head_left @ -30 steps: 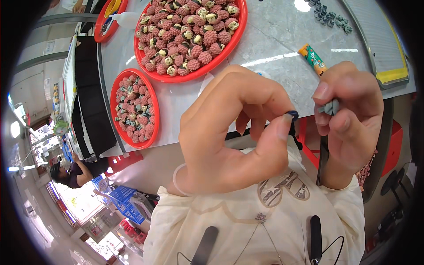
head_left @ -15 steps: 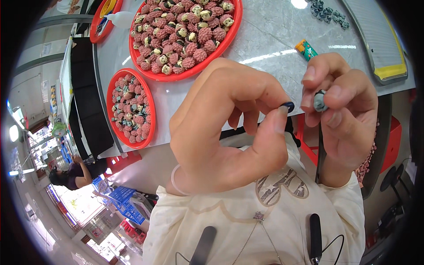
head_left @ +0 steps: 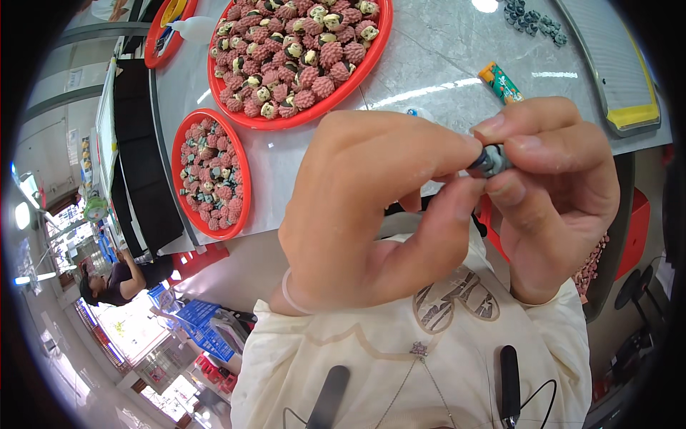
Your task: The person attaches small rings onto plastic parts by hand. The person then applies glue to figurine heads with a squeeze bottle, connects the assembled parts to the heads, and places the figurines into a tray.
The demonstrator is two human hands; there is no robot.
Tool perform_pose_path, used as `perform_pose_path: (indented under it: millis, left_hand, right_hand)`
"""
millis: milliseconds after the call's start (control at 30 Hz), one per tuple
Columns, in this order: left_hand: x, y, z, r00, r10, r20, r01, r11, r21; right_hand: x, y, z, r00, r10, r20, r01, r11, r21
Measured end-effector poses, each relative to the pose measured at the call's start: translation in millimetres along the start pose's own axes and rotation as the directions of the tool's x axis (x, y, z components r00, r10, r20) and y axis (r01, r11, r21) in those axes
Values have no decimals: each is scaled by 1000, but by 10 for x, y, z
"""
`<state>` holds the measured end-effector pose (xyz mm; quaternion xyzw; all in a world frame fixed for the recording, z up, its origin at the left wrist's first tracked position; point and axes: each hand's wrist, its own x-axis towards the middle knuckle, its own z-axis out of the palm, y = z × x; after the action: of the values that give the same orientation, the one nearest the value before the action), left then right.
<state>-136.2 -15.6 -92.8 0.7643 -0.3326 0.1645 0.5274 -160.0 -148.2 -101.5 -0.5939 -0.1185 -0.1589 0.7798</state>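
Observation:
In front of my chest both hands meet fingertip to fingertip. My right hand pinches a small grey-green moulded piece between thumb and fingers. Against its left side sits a small dark blue piece, pinched by the thumb and forefinger of my left hand. The two pieces appear to touch; fingertips cover much of both. Just beyond my right fingers, an orange and green tube lies on the grey marbled table.
A large red basin holds pink ridged pieces with cream and black figures. Left of it stands a smaller red basin of pink and grey-green pieces. Several grey-green pieces lie at the far right, near a tray. A person sits at far left.
My hands have come together, and the dark blue piece has moved right against the grey-green piece. My right hand has shifted slightly left and turned the grey-green piece.

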Motion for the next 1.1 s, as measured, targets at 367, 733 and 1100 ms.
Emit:
perform_pose_path:
  millis: [367, 733, 1100]
  left_hand:
    - [-19, -125, -37, 986, -157, 60, 164, 822, -546]
    - [145, -251, -182, 968, 182, 173, -141, 964, -227]
    - [737, -472, -384, 897, -326, 297, 211, 909, 361]
  right_hand:
    - [-62, 103, -94, 967, -199, 157, 221, 966, -137]
    - [3, 113, -133, 983, 71, 170, -104, 975, 196]
    - [450, 344, -1062, 958, 103, -269, -221, 860, -460]
